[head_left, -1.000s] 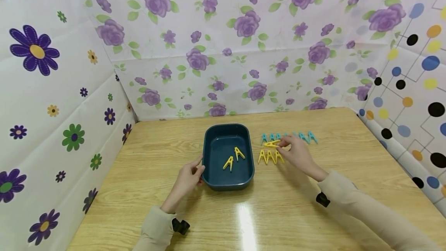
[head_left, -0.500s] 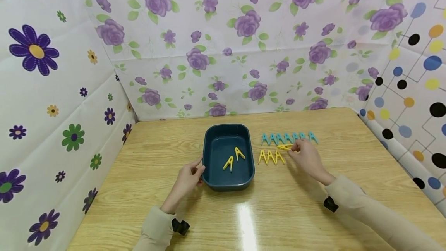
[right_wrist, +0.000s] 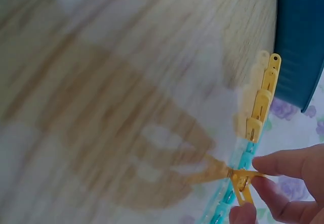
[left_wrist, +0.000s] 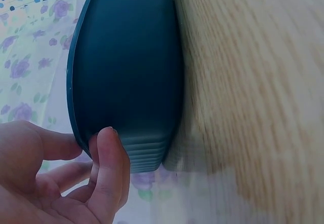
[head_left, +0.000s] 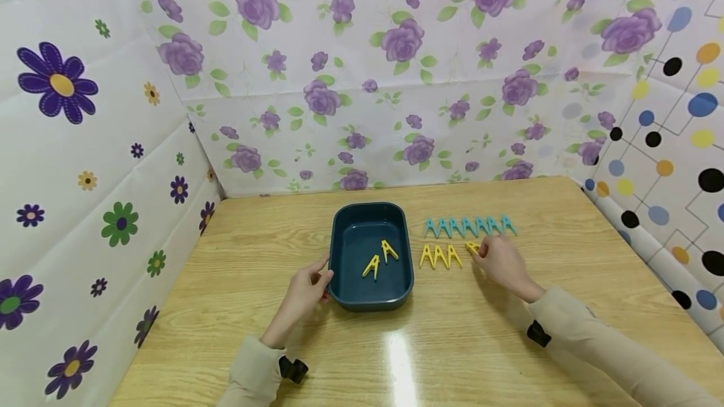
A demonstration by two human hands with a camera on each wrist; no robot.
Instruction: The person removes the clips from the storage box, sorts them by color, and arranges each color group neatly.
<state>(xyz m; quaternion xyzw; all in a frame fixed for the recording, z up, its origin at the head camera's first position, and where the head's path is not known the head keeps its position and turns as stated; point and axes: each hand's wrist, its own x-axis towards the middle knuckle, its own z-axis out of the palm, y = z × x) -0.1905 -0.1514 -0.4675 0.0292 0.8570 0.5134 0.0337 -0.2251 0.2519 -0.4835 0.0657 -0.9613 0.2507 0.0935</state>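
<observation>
In the head view my left hand (head_left: 303,291) grips the left side of a dark blue plastic bin (head_left: 370,304), with thumb and fingers at its rim, as the left wrist view also shows. Two yellow clothespins (head_left: 371,266) lie inside the bin. My right hand (head_left: 505,267) pinches another yellow clothespin (right_wrist: 244,179) between thumb and fingers, low over the table; whether it touches the wood, I cannot tell. This clothespin sits at the right end of a row of three yellow clothespins (head_left: 440,257). Behind them runs a row of several light blue clothespins (head_left: 466,227).
The wooden table (head_left: 271,225) ends at a flowered cloth (head_left: 362,99) at the back. Patterned cloths also stand to the left and right. The bin stands just left of the clothespin rows.
My right hand has moved right and then nearer to me with the yellow clothespin, away from the blue row to beside the yellow row. My left hand stays at the bin.
</observation>
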